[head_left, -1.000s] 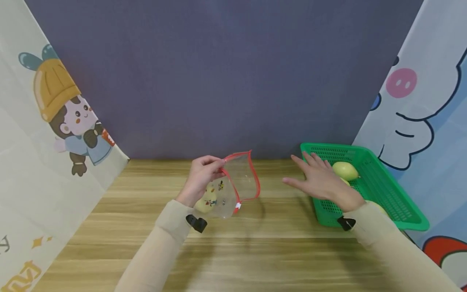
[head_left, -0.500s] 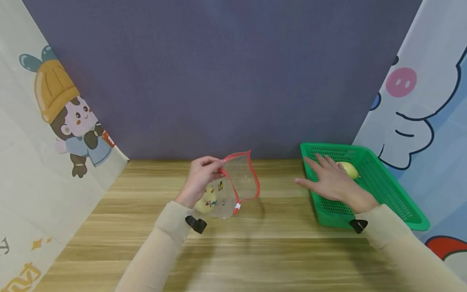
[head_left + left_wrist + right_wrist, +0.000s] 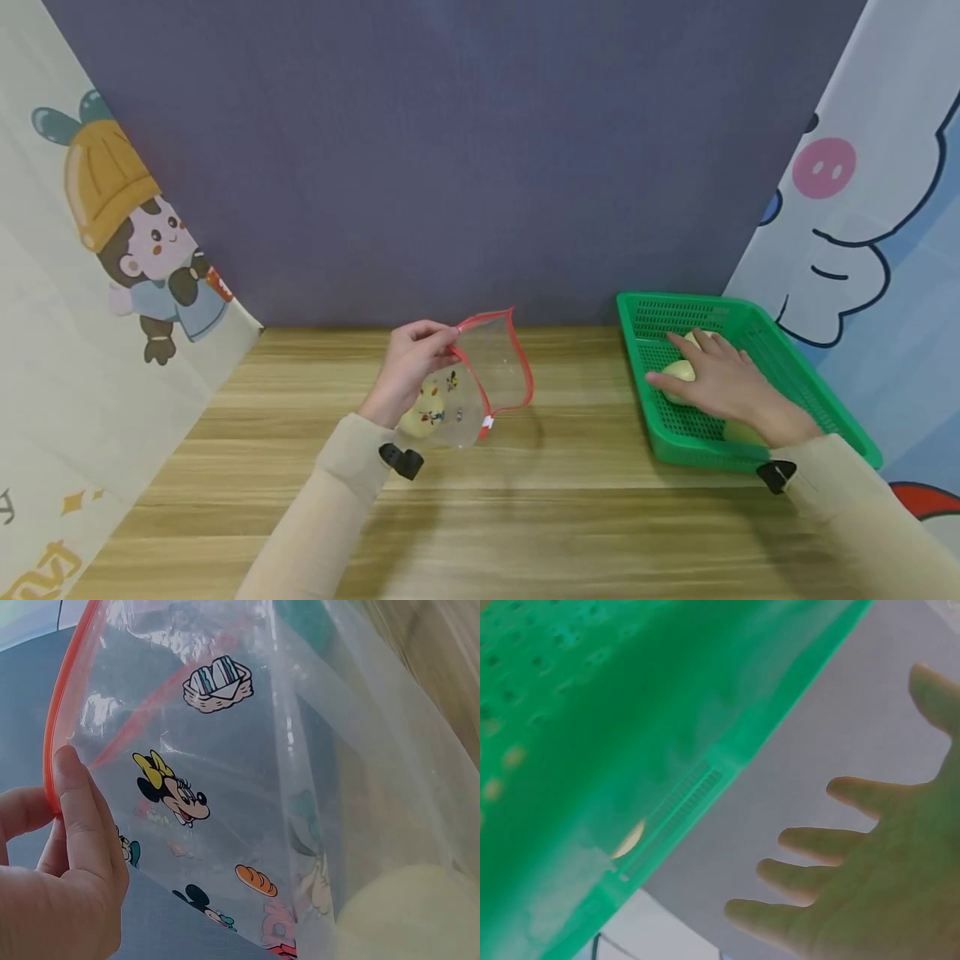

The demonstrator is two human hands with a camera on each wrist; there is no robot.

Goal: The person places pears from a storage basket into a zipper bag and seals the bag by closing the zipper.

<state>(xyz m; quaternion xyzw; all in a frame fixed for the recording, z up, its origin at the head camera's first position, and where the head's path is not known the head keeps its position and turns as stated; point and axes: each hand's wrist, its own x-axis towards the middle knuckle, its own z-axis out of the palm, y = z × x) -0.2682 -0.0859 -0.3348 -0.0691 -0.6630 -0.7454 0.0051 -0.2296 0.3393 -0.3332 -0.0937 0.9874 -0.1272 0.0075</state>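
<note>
My left hand (image 3: 408,367) pinches the red-edged mouth of a clear zip bag (image 3: 498,358) printed with small cartoon figures. The bag gapes toward the right, and a pale yellow fruit (image 3: 422,417) lies low inside it. In the left wrist view, thumb and fingers grip the red strip (image 3: 51,742). Over the green basket (image 3: 675,452), my right hand (image 3: 723,383) spreads its fingers above a pale yellow fruit (image 3: 677,372). Another fruit (image 3: 702,337) shows behind the fingers, and one (image 3: 742,432) under the wrist. Whether the hand touches any is unclear. The right wrist view shows fingers (image 3: 795,877) apart.
Both hands work over a wood-grain table (image 3: 480,525). A dark grey-purple panel (image 3: 480,167) rises at its back edge. Cartoon-printed sheets (image 3: 172,275) flank the left and right sides. The basket's raised walls surround the fruit.
My right hand has moved right and farther over the basket, uncovering a fruit near its left wall. The left hand and the bag have barely moved.
</note>
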